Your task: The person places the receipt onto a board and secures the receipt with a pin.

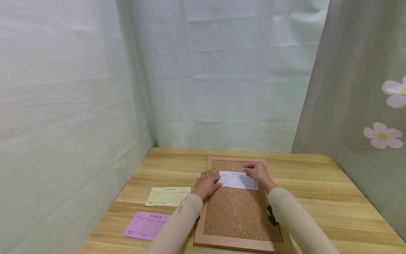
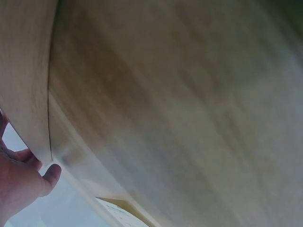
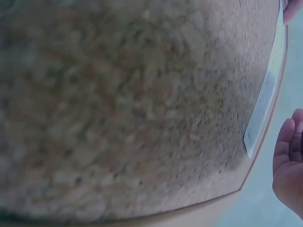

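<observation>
A white printed form lies across the upper part of a wood-framed cork board. My left hand rests on the board's left side, fingertips touching the form's left end. Above the form's right half, my right hand pinches a small purple thumbtack, too small to make out well. In the left wrist view, the left hand is at the frame's edge with thumb and fingers apart. The right wrist view has the right hand with bent fingers beside the form; the tack is hidden there.
Left of the board, a yellow form and a pink form lie on the wooden table. A tiny pinkish piece lies to the right. Pale curtains hang behind and at the sides.
</observation>
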Demonstrator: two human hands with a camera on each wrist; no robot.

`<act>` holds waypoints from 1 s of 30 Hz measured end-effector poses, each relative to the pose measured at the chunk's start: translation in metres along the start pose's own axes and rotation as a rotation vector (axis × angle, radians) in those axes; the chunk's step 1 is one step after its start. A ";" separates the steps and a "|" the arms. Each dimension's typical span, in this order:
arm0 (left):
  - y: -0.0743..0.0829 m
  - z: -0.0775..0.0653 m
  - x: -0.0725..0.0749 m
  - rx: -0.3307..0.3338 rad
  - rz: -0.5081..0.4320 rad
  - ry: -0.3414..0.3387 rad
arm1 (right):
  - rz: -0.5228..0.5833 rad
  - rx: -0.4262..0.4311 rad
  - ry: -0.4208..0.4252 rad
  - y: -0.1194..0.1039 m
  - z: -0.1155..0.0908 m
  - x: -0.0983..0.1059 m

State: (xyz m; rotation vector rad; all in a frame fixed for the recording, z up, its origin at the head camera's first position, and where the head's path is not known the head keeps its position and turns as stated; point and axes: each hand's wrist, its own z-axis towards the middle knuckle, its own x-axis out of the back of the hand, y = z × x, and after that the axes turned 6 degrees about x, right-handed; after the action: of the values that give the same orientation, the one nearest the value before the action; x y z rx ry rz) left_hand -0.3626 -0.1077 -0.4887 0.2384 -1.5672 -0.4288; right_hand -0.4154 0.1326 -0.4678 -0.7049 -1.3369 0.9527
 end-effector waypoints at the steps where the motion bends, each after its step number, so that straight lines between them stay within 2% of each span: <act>1: 0.000 0.000 0.000 0.001 -0.001 0.000 | -0.001 0.000 -0.001 0.000 0.001 -0.002; 7: 0.000 0.000 -0.002 0.006 -0.007 -0.006 | -0.019 0.022 -0.004 -0.001 0.003 -0.010; 21: 0.003 -0.003 0.000 -0.012 0.007 -0.007 | -0.109 0.005 -0.062 -0.003 0.002 -0.017; 30: 0.004 -0.003 0.000 -0.006 0.005 -0.001 | -0.072 0.003 -0.069 0.000 0.008 -0.025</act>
State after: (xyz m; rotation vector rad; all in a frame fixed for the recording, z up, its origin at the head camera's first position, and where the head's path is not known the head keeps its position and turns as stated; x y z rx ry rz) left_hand -0.3592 -0.1050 -0.4869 0.2304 -1.5669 -0.4298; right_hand -0.4224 0.1096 -0.4788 -0.6222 -1.4120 0.9282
